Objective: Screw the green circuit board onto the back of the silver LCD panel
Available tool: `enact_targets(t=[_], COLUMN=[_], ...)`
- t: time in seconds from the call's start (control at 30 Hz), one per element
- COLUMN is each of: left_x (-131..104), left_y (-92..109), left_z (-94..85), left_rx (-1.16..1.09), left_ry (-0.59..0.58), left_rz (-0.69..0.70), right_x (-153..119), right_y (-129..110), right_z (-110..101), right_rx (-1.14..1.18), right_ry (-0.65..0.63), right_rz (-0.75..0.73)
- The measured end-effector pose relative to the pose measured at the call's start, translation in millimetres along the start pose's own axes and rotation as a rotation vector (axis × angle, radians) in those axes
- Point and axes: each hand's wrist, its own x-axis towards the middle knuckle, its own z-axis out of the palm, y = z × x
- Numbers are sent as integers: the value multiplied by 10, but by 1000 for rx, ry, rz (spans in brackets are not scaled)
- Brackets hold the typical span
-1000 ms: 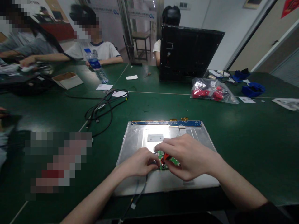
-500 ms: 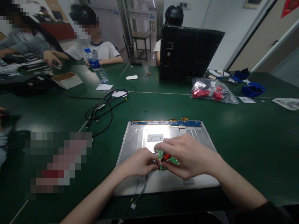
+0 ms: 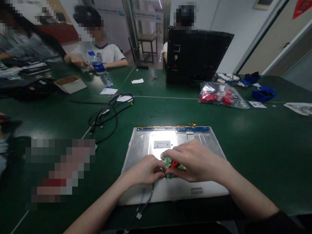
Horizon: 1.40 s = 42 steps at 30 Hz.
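A silver display panel (image 3: pixel 136 146) lies back side up on the table, with a blue circuit strip (image 3: pixel 195 129) along its far edge. A small green circuit board (image 3: pixel 167 161) sits near its middle, partly covered by my hands. My left hand (image 3: pixel 147 170) is closed at the board's left edge, thumb and fingers pinched around a thin dark cable (image 3: pixel 152 190) that runs out below the hand. Over the board, my right hand (image 3: pixel 192 161) grips a red-and-black hand tool (image 3: pixel 174 163); its tip is hidden by the fingers. Both hands' fingertips nearly meet.
Coiled black cables (image 3: pixel 104 112) lie left of the panel. Further back stand a water bottle (image 3: pixel 98 66), an open box (image 3: pixel 70 85) and a large black screen (image 3: pixel 197 57). A plastic bag with red items (image 3: pixel 221 96) lies before it. Other people sit around the table.
My right hand has lowered slightly and its thumb has moved in closer to my left fingertips, tilting the red-and-black hand tool. My left hand stays put. A person opposite has brought their hands together.
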Motion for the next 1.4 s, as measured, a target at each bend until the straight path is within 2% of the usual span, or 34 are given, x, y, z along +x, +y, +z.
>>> enact_targets(t=[0.23, 0.53, 0.83, 1.17, 1.4], left_x=[0, -4, -1, -2, -1], left_y=[-7, 6, -12, -29, -32], left_z=[4, -13, 7, 14, 10], left_rx=[-42, -32, -51, -37, -26], left_ry=[1, 12, 9, 3, 0], left_rz=[18, 11, 27, 8, 19], right_x=[-13, 8, -3, 5, -3], right_y=[-11, 1, -14, 0, -20], right_z=[-52, -2, -37, -16, -43], right_rx=[72, -25, 62, -19, 59], right_ry=[-5, -3, 0, 24, -6], right_rz=[-36, 21, -43, -13, -34])
